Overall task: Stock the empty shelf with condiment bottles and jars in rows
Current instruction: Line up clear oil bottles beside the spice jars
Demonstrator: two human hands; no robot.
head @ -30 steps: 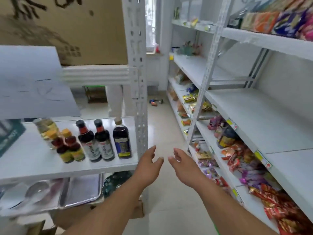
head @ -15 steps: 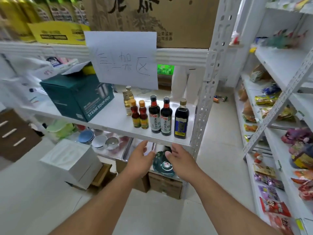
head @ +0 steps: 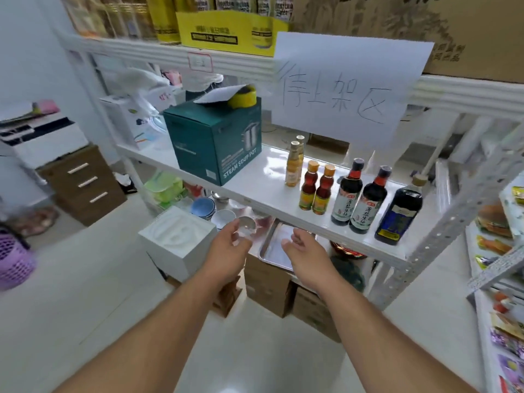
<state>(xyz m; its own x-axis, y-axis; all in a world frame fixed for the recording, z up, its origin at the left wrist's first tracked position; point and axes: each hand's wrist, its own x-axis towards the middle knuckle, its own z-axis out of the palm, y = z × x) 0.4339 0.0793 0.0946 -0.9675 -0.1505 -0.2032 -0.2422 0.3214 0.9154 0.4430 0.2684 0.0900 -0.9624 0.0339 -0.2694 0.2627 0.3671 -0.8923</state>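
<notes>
Bottles (head: 351,191) stand upright on the shelf (head: 255,182) at one o'clock from both empty, loosely spread hands; right hand (head: 304,255) nearer than left hand (head: 226,251).

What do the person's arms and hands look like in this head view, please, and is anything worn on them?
Both forearms are bare as far as the picture shows: no sleeve, cuff or glove is in view. The left hand and the right hand are bare too, and no watch, bracelet or ring shows on either wrist or on the fingers. The upper arms lie outside the picture, so sleeves higher up cannot be ruled out.
</notes>
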